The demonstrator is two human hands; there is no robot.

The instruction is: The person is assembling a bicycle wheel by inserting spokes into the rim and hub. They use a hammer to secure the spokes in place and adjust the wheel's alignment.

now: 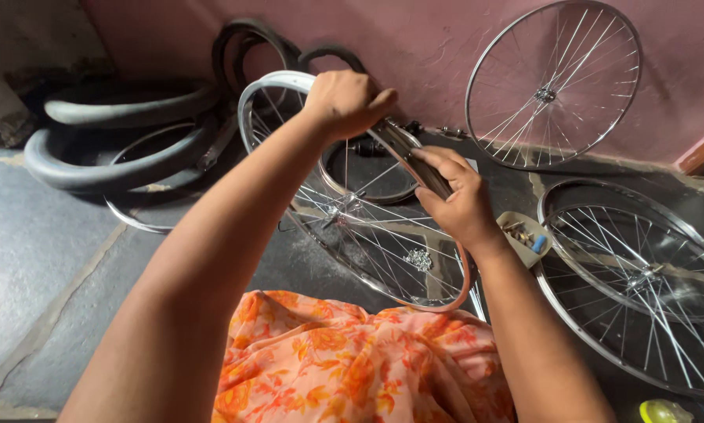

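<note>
Head cam: left hand (348, 100) & right hand (455, 196) fingers both clamped round spoked wheel rim (383, 258).

4 spoked wheels (367, 227), 2 hands (348, 102), approx. 4 tyres (124, 110).

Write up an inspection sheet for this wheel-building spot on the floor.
Surface: dark floor, dusty.
Job's things: spoked wheel held tilted over an orange floral cloth.
Clutter: small tray of bits; loose nuts.
Hands: left hand grips the rim's top; right hand grips its side.
Cables: nothing seen.
Surroundings: tyres by the pink wall; one wheel leaning, another wheel flat.
</note>
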